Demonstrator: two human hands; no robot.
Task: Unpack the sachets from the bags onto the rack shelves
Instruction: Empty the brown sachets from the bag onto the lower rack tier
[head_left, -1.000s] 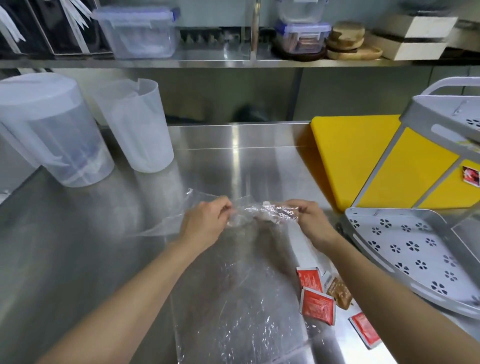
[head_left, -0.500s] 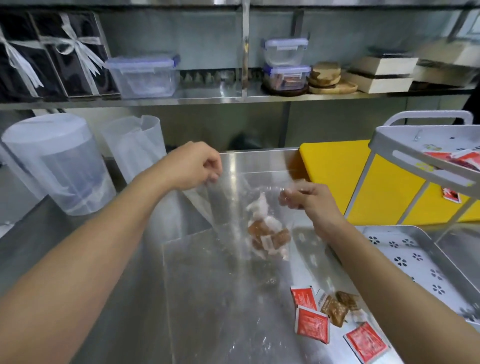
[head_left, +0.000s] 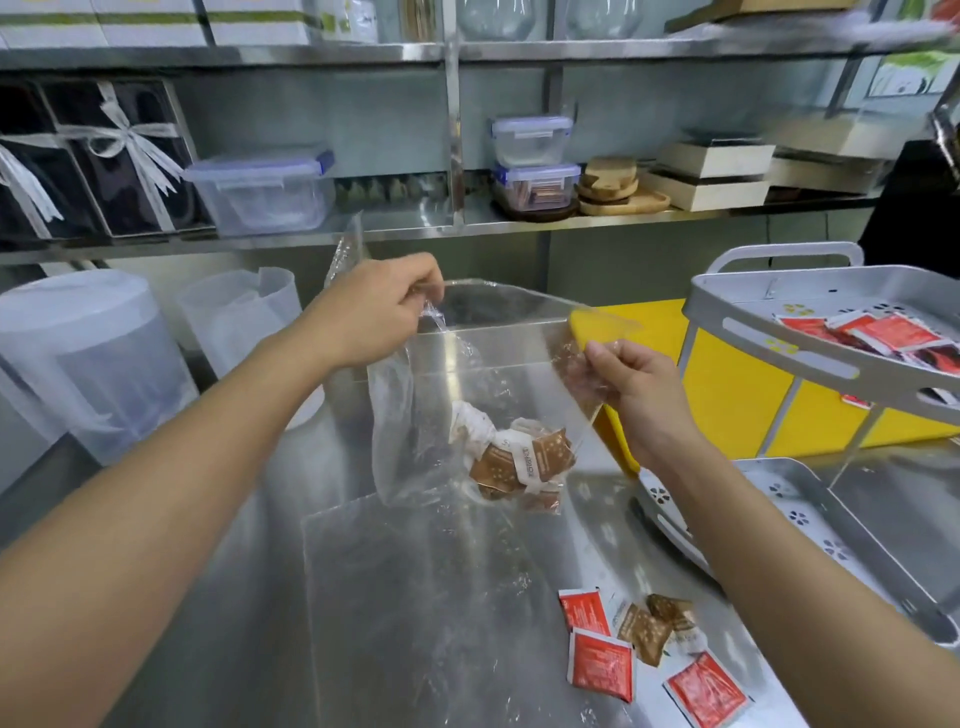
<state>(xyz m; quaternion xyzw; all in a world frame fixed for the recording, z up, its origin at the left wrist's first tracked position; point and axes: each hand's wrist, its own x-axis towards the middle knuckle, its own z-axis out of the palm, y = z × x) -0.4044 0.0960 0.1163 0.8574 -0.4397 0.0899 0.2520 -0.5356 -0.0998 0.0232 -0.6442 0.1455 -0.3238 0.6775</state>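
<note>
A clear plastic bag (head_left: 441, 395) hangs in the air over the steel counter, its mouth pulled wide. My left hand (head_left: 374, 309) pinches the bag's left top corner and my right hand (head_left: 631, 384) pinches its right top edge. Several brown sachets (head_left: 519, 460) lie bunched in the bag's bottom. The grey rack stands at the right: its upper shelf (head_left: 779, 332) carries several red sachets (head_left: 883, 332), and its lower shelf (head_left: 810, 519) shows bare perforated metal. Red sachets (head_left: 602, 665) and brown sachets (head_left: 649, 626) lie loose on the counter near my right forearm.
Another flat clear bag (head_left: 415, 597) lies on the counter under the held one. Two translucent jugs (head_left: 93, 358) stand at the left. A yellow cutting board (head_left: 737, 405) leans behind the rack. The wall shelf (head_left: 415, 223) holds lidded tubs, wooden boards and boxes.
Both hands have lifted the bag off the counter and drawn its top apart, so the mouth now gapes and the brown sachets have slid to the bottom. My view has tilted upward.
</note>
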